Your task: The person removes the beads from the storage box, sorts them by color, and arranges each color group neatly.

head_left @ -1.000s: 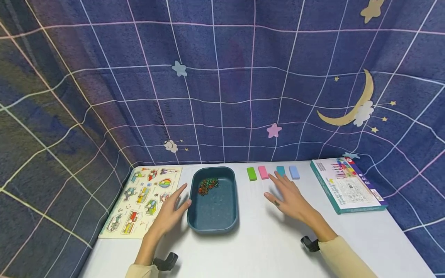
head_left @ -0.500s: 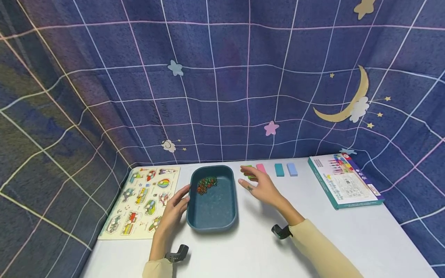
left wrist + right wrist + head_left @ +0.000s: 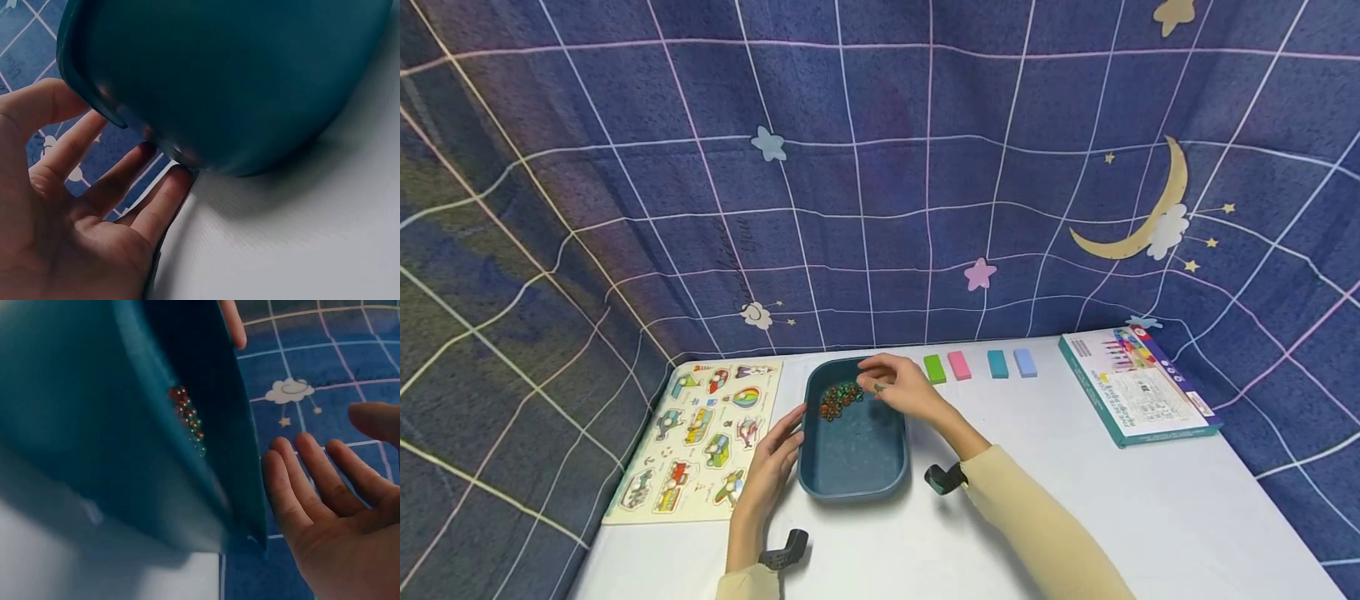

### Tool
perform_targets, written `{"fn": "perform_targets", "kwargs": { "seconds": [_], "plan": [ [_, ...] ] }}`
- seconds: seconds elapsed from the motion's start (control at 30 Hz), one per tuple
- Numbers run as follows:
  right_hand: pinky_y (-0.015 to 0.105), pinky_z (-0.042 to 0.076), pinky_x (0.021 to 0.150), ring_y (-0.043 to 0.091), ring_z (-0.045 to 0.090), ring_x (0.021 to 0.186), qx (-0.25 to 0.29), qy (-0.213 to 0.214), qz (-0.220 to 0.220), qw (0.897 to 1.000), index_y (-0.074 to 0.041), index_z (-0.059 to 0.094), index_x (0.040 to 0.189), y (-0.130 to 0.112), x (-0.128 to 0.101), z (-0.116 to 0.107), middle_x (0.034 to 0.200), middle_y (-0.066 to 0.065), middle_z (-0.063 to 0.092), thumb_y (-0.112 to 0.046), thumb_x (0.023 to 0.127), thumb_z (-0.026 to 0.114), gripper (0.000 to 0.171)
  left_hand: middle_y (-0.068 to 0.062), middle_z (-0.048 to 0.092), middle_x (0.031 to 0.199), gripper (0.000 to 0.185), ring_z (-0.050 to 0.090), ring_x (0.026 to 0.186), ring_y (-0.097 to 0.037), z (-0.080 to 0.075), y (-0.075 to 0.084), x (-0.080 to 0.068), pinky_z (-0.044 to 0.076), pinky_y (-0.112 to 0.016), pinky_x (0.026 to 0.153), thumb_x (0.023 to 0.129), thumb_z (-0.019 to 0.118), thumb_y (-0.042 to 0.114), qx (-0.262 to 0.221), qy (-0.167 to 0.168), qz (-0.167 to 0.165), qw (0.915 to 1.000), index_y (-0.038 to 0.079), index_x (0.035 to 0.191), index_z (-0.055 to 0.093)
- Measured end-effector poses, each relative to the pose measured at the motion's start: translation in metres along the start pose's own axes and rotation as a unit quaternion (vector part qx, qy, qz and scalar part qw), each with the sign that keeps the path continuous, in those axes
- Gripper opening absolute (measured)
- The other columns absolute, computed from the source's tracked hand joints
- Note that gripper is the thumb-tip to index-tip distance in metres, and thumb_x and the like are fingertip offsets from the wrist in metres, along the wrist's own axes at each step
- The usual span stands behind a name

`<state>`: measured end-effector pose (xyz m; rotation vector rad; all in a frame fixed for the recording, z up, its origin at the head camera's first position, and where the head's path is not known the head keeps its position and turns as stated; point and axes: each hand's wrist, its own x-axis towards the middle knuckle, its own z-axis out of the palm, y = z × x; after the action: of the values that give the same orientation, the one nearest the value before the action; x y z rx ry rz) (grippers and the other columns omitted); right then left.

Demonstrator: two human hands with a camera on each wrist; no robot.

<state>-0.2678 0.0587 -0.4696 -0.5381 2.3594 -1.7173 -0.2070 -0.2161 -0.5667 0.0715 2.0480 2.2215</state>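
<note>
A dark teal tray [image 3: 856, 462] stands on the white table, with a cluster of small red and green beads [image 3: 838, 402] in its far left part. On the tray's left side lies my left hand [image 3: 767, 467]; in the left wrist view its fingers [image 3: 172, 187] touch the outer wall, loosely extended. My right hand [image 3: 910, 390] hovers over the far right rim, above the tray. Seen in the right wrist view, that hand [image 3: 337, 519] has spread, relaxed fingers beside the tray wall and nothing in it. The beads [image 3: 189, 422] also show there.
A picture puzzle board [image 3: 696, 442] lies left of the tray. Several small coloured blocks, among them a green one [image 3: 934, 369] and a light blue one [image 3: 1025, 362], line the back. At right lies a flat box [image 3: 1138, 392]. A blue patterned curtain [image 3: 895, 183] hangs behind.
My right hand has moved left from over the coloured blocks to the tray's far right rim. My left hand has come in against the tray's left side.
</note>
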Motion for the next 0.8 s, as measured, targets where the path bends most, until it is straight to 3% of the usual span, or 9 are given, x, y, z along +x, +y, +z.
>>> {"fn": "perform_targets", "kwargs": {
  "seconds": [0.17, 0.33, 0.5, 0.67, 0.8],
  "plan": [
    [0.053, 0.064, 0.093, 0.047, 0.071, 0.115, 0.034, -0.017, 0.028, 0.999, 0.002, 0.066, 0.136, 0.005, 0.023, 0.013, 0.125, 0.028, 0.073, -0.021, 0.103, 0.067, 0.04, -0.015, 0.038, 0.17, 0.056, 0.052, 0.143, -0.012, 0.003, -0.004, -0.001, 0.052, -0.017, 0.107, 0.106, 0.055, 0.011, 0.005, 0.007, 0.006, 0.9999, 0.01, 0.161, 0.044],
    [0.054, 0.065, 0.092, 0.049, 0.072, 0.113, 0.061, -0.021, 0.069, 0.996, 0.007, 0.067, 0.13, 0.012, 0.036, 0.029, 0.127, 0.031, 0.072, -0.015, 0.101, 0.069, 0.036, -0.019, 0.04, 0.167, 0.056, 0.057, 0.137, -0.007, 0.003, -0.008, -0.002, 0.055, -0.019, 0.105, 0.105, 0.056, 0.009, -0.005, 0.012, 0.03, 0.9995, 0.007, 0.159, 0.045],
    [0.045, 0.068, 0.076, 0.039, 0.078, 0.089, 0.052, 0.0, 0.107, 0.993, 0.004, 0.076, 0.115, 0.018, 0.043, 0.048, 0.107, 0.027, 0.079, -0.008, 0.094, 0.076, 0.024, -0.021, 0.04, 0.166, 0.056, 0.059, 0.135, -0.005, 0.002, -0.008, -0.001, 0.056, -0.02, 0.104, 0.104, 0.056, 0.007, -0.02, 0.011, 0.042, 0.9989, 0.004, 0.159, 0.044],
    [0.03, 0.063, 0.055, 0.016, 0.072, 0.061, -0.018, 0.015, 0.138, 0.99, -0.004, 0.083, 0.099, 0.03, 0.044, 0.061, 0.079, 0.012, 0.08, -0.005, 0.086, 0.084, 0.013, -0.019, 0.039, 0.168, 0.056, 0.058, 0.134, 0.001, 0.002, -0.009, -0.002, 0.054, -0.017, 0.105, 0.105, 0.056, 0.009, -0.007, 0.01, 0.036, 0.9993, 0.006, 0.16, 0.044],
    [0.026, 0.059, 0.049, 0.011, 0.068, 0.053, -0.071, 0.012, 0.138, 0.988, -0.007, 0.084, 0.093, 0.034, 0.046, 0.065, 0.073, 0.008, 0.079, -0.004, 0.082, 0.088, 0.012, -0.017, 0.04, 0.168, 0.055, 0.058, 0.133, 0.002, 0.002, -0.009, -0.002, 0.053, -0.016, 0.106, 0.106, 0.056, 0.01, 0.001, 0.016, 0.032, 0.9994, 0.007, 0.159, 0.046]
  ]
}}
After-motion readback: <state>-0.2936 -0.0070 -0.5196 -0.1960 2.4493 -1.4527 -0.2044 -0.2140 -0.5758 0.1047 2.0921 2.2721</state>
